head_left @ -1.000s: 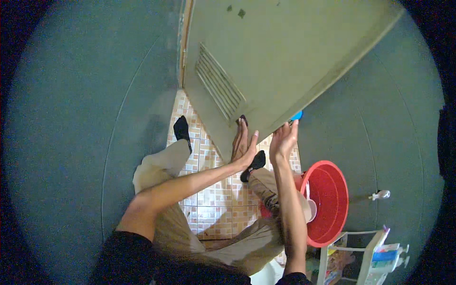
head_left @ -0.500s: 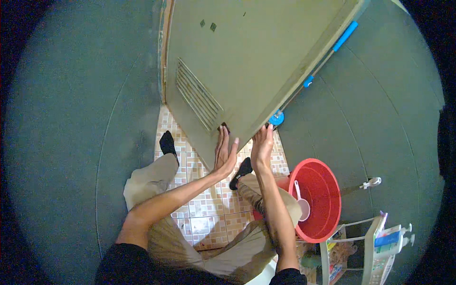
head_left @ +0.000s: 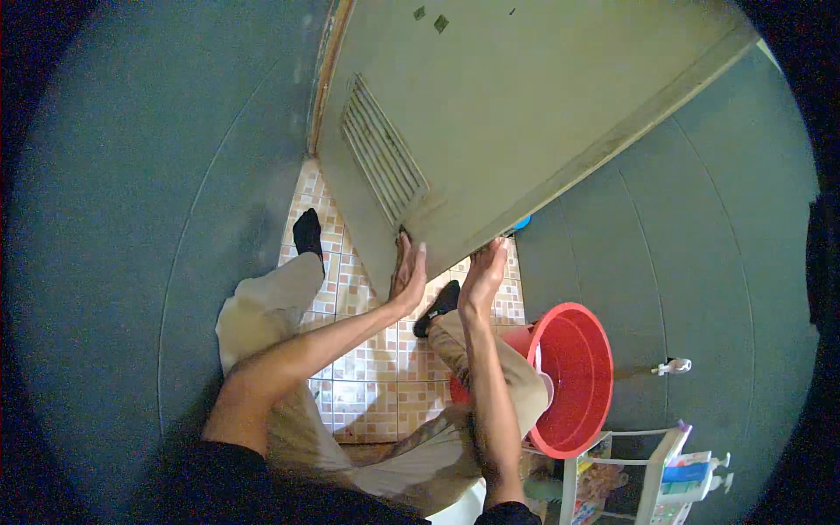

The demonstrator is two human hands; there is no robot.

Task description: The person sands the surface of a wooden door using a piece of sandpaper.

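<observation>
The pale door stands ajar before me, slanting up to the right, with a louvred vent low on its face. My left hand is against the face below the vent, fingers stretched and thumb apart. A small dark thing shows at its fingertips; what it is I cannot make out. On the door's free edge is my right hand, its fingers together and bent against that edge. Part of its grip is hidden.
Right of my knee a red bucket holds a pale dipper, mostly hidden by my leg. A white rack with bottles stands lower right. Behind the door edge peeks a blue piece. Dark walls flank the tiled floor.
The door's upper part has shifted right in view and now hides most of the blue-handled pole. Both hands stay at the door, my left a little farther left. The bucket and rack sit slightly lower.
</observation>
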